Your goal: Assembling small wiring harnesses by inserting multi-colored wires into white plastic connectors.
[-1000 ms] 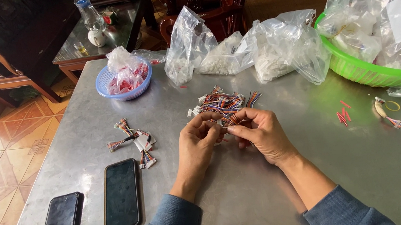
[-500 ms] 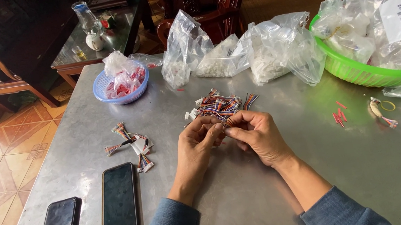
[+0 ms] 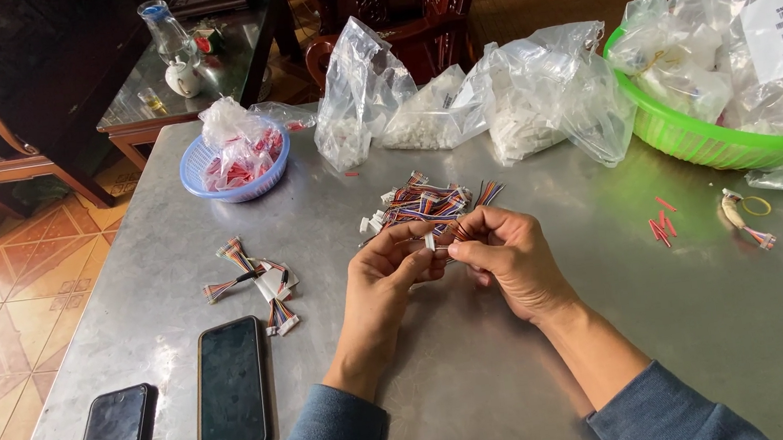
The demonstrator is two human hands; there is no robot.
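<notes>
One camera sits on the person's head and looks down and forward over a metal table (image 3: 527,372). It is close: both forearms enter from the bottom edge, and the left hand (image 3: 388,274) and right hand (image 3: 509,256) meet near the frame's centre. Beyond the hands the view reaches the table's far edge and wooden chairs (image 3: 396,3) behind it.

A small white connector (image 3: 429,241) with multicoloured wires sits pinched just before a loose pile of wire leads (image 3: 429,203).
</notes>
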